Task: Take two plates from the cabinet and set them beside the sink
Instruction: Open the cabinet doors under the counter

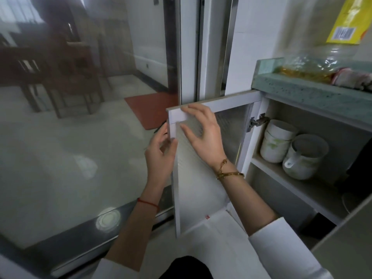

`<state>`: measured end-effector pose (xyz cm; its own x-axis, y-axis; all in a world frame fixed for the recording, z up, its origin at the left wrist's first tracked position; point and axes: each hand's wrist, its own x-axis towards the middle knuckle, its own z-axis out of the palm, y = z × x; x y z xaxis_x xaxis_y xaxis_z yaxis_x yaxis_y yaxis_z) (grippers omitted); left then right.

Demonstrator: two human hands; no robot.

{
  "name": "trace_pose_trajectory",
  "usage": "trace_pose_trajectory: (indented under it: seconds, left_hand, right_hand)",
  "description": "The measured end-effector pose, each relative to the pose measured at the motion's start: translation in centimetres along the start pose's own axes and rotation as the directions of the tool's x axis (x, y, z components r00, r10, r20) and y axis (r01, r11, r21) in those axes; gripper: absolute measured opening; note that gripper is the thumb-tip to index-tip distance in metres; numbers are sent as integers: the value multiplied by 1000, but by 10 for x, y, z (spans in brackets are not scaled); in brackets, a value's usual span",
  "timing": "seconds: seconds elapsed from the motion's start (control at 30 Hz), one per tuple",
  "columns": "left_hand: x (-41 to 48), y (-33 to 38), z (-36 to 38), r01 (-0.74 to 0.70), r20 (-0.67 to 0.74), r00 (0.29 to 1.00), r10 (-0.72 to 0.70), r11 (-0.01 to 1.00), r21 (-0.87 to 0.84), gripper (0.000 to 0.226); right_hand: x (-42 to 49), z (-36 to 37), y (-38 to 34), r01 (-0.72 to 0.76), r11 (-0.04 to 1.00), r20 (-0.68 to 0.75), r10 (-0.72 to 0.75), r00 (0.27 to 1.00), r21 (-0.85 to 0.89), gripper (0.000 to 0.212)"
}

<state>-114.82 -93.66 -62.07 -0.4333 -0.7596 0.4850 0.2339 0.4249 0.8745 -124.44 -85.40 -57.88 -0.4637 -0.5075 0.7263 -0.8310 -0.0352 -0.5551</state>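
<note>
The cabinet door (201, 190), white-framed with a ribbed frosted panel, is swung out towards me. My left hand (161, 156) pinches its free edge, thumb in front and fingers behind. My right hand (203, 133) lies flat on the door's inner face near the top corner, fingers spread. Inside the cabinet, the upper shelf (267, 168) carries a stack of white bowls (277, 141) and a white cup with a spoon in it (304, 158). A pale curved rim (347, 202) shows on the lower shelf; I cannot tell whether it is a plate.
A green stone countertop (302, 89) sits above the cabinet with an oil bottle (322, 63) and a rolled cloth (352, 77). To my left is a glass sliding door (80, 148) on a metal floor track (128, 214). A dark object (358, 158) fills the cabinet's right side.
</note>
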Motion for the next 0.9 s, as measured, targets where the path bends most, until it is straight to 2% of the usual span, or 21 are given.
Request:
trace_pose_trajectory:
  seconds: [0.13, 0.33, 0.43, 0.5, 0.6, 0.67, 0.8, 0.9]
  left_hand:
    - [10, -10, 0, 14, 81, 997, -15, 1000, 8, 60]
    - [9, -19, -6, -20, 144, 990, 14, 999, 38, 63]
    - [7, -15, -4, 23, 154, 988, -27, 999, 28, 65]
    - [2, -11, -1, 22, 116, 993, -29, 998, 57, 67]
    - [-15, -3, 8, -101, -3, 995, 102, 987, 124, 64]
    - [-31, 5, 19, -173, -9, 985, 174, 980, 94, 57]
    - [-58, 23, 47, -268, 110, 959, 262, 962, 48, 48]
    - [-70, 40, 74, -189, 280, 936, 215, 975, -119, 48]
  right_hand:
    - [6, 10, 6, -31, 999, 75, 33, 997, -30, 41]
    - [6, 16, 7, -22, 999, 60, 24, 998, -34, 42]
    - [1, 12, 2, -24, 999, 62, 25, 998, -29, 43]
    - [-3, 6, -3, -5, 1000, 48, 6, 999, -23, 42]
    - [-14, -10, -7, -10, 999, 13, 11, 1000, -44, 39]
    - [-24, -26, -7, -40, 997, -29, 38, 999, -72, 37]
    - [-47, -70, -4, -94, 988, -132, 78, 988, -125, 33]
    - [-66, -105, -3, -158, 973, -224, 119, 967, -165, 31]
